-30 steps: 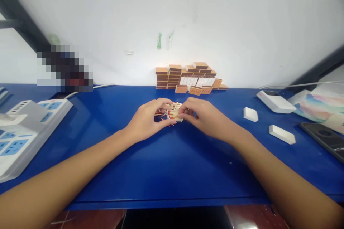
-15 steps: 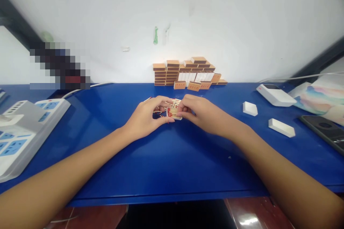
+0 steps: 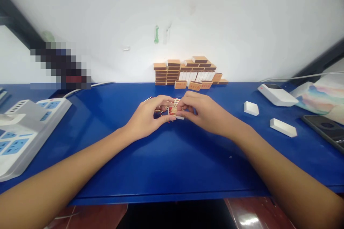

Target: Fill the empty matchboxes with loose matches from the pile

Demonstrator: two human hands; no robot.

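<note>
- Right in the middle, a small white tray point(image 3: 181, 117) sat between the two hands, lined with red-tipped matches point(image 3: 173, 111)!
- In came the left hand point(image 3: 146, 118), curved in a loose C about the tray's left end, thumb at the near corner; how firmly it gripped, one couldn't tell.
- And the right hand point(image 3: 205, 112), fingertips drawn close together over the tray's right end; whether a match was pinched there, the fingers hid it.
- Just beyond, loose matchsticks point(image 3: 169, 103) lay heaped on the blue table point(image 3: 172, 164), partly screened by the left fingers.
- Up against the wall point(image 3: 228, 25), what a stand: stacked matchboxes point(image 3: 173, 74), some flat, some on edge!
- Off to the right, two white blocks point(image 3: 251, 108) lay near a dark phone point(image 3: 326, 126).
</note>
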